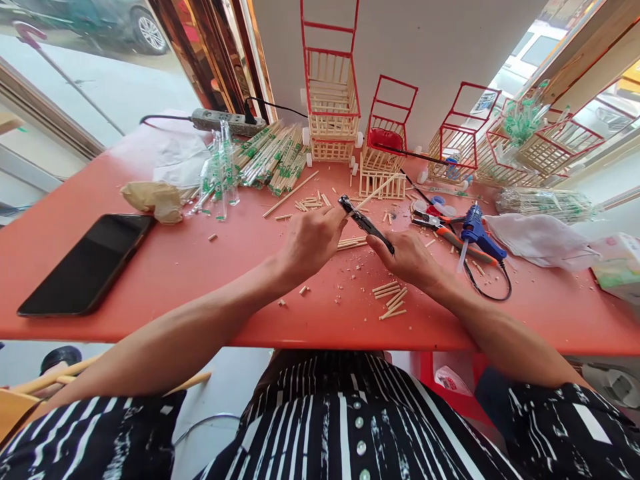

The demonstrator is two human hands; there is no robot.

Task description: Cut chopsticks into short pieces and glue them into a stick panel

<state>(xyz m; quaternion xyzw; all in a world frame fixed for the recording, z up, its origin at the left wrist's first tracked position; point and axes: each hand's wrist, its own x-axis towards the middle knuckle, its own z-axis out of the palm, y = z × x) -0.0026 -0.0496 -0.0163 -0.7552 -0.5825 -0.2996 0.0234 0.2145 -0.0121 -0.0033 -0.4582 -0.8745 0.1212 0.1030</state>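
Right hand (407, 257) we are closing around the black cutter (365, 223) handle | left hand (310, 241) we are pinching a thin wooden stick (376, 190) into its tip | both hovering mid-table (200, 267), cut sticks (391, 298) lying just near, glue gun (477, 230) resting right

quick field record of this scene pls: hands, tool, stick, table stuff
left hand: pinches a wooden stick at the tool's tip
right hand: grips the black cutter by its handles
cutter jaws: at the stick's near end; open or shut not clear
table: red, strewn with short stick offcuts
left of hands: black phone, lying flat
right of hands: blue glue gun, corded
back: stick-built carts with red frames
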